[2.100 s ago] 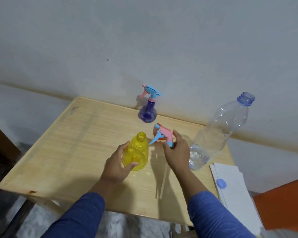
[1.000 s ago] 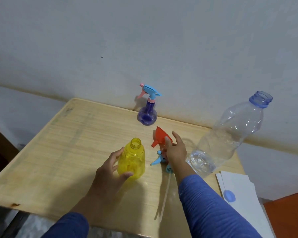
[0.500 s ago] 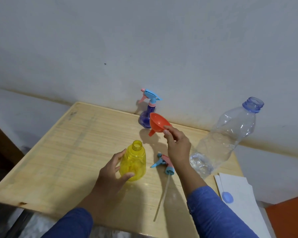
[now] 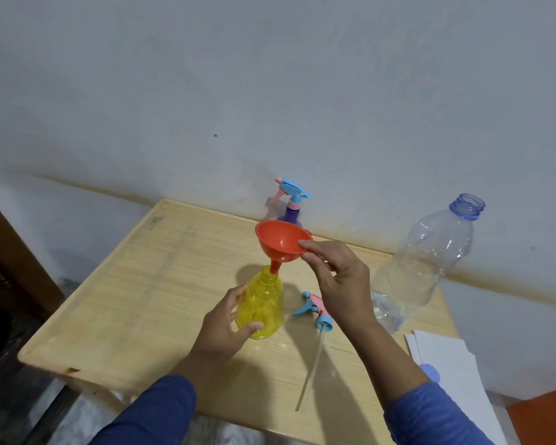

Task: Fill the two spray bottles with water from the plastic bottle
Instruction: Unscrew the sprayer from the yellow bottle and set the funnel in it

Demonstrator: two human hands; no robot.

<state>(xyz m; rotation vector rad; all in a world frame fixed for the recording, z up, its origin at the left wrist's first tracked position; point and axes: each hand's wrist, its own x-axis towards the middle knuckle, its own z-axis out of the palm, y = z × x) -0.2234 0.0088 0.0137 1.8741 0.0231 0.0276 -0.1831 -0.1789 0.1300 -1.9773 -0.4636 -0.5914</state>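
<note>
Left hand (image 4: 225,329) grips yellow spray bottle (image 4: 261,308), steadying it on bench (image 4: 126,300). Right hand (image 4: 341,284) pinches orange funnel (image 4: 281,240) rim, spout apparently entering neck, ready for pour.

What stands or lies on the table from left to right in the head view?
Yellow spray bottle → detached spray head → clear plastic bottle. The purple spray bottle at the back overlaps the funnel, so it is left out.

On the bench, we see the open yellow spray bottle (image 4: 261,308) upright, an orange funnel (image 4: 281,240) with its spout at the bottle's neck. Its detached spray head (image 4: 315,311) lies just beside. The purple spray bottle (image 4: 290,203) stands capped behind; the uncapped clear plastic bottle (image 4: 421,268) holds little water.
</note>
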